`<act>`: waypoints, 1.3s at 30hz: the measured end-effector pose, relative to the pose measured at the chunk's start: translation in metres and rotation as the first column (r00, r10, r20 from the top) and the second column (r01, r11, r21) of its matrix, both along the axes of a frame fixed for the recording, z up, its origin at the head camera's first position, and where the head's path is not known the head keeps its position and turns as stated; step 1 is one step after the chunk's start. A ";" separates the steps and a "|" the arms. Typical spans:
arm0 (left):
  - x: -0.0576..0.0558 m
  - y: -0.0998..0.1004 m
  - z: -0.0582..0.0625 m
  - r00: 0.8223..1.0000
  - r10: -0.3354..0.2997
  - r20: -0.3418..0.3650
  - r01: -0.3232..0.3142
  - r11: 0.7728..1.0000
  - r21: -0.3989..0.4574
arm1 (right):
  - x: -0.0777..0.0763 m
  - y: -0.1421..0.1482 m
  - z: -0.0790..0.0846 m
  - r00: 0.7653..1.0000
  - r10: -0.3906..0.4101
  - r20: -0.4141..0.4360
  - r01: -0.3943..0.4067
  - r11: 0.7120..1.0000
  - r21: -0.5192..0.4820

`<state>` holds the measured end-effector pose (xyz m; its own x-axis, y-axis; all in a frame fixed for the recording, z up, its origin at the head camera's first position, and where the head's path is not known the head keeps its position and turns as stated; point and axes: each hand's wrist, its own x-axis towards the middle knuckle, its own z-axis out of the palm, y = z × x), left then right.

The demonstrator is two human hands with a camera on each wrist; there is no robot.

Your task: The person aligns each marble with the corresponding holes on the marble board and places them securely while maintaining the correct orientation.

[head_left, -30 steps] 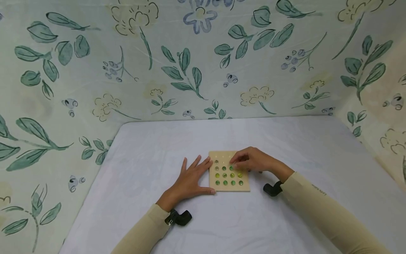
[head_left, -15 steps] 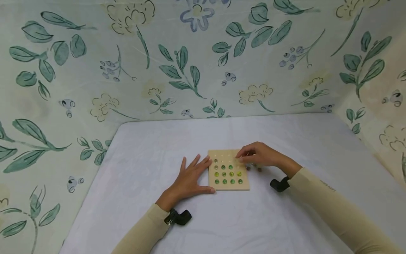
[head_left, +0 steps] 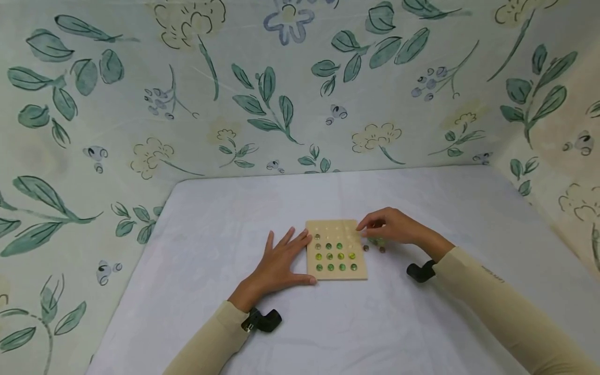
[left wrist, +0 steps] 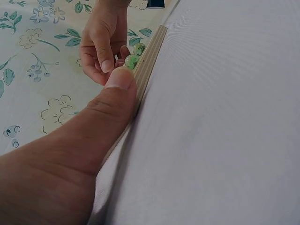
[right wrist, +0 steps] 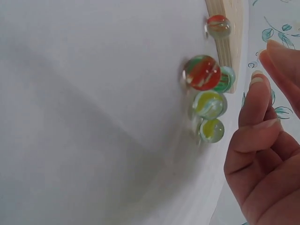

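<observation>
A square wooden board [head_left: 347,224] with rows of holes lies on the white cloth. Green and yellow glass marbles [head_left: 329,256] fill its nearer rows, with one more in the left column behind them. My left hand [head_left: 274,268] spreads its straight fingers along the board's left side; its thumb [left wrist: 117,84] rests against the board's front edge. My right hand [head_left: 391,226] hovers just off the board's right edge, thumb and forefinger apart with nothing between them. Beside it lie several loose marbles, including a red-and-green one [right wrist: 202,72] and a yellow-swirled one [right wrist: 209,104].
A white cloth [head_left: 234,208] covers the table. Floral fabric [head_left: 290,104] hangs behind and at both sides. Black wrist cameras sit on the left wrist [head_left: 266,320] and the right wrist [head_left: 421,271].
My right hand has drawn back from over the board to its right side, uncovering marbles in the holes and the loose ones beside it. The left hand holds its place on the board.
</observation>
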<state>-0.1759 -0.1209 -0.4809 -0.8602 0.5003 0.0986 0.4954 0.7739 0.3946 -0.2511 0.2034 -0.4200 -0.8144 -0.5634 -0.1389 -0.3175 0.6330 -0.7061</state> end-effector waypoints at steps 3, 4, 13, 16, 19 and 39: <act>0.000 0.000 0.000 1.000 -0.003 -0.002 0.003 1.000 0.004 | 0.000 0.003 -0.002 1.000 -0.012 0.000 0.012 1.000 0.008; 0.000 0.000 0.000 1.000 -0.004 -0.004 0.004 1.000 0.006 | 0.000 0.004 -0.002 1.000 -0.018 -0.002 0.018 1.000 0.011; 0.000 0.000 0.000 1.000 -0.002 0.005 0.002 1.000 0.008 | 0.001 0.013 -0.005 0.999 -0.044 -0.032 0.045 0.999 0.026; 0.001 0.000 0.000 1.000 -0.002 0.006 0.002 1.000 0.009 | 0.002 0.015 -0.006 0.998 -0.047 -0.038 0.048 0.998 0.027; 0.000 0.000 0.001 1.000 -0.004 -0.001 0.004 1.000 0.008 | 0.003 0.018 -0.006 0.997 -0.057 -0.043 0.059 0.998 0.028; -0.001 -0.001 -0.003 1.000 0.000 -0.001 0.000 1.000 -0.004 | -0.001 0.022 -0.018 0.997 -0.083 0.006 0.083 0.996 0.022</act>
<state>-0.1771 -0.1219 -0.4836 -0.8600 0.5008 0.0978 0.4959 0.7752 0.3914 -0.2519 0.2254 -0.4379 -0.8572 -0.4908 -0.1561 -0.2585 0.6720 -0.6939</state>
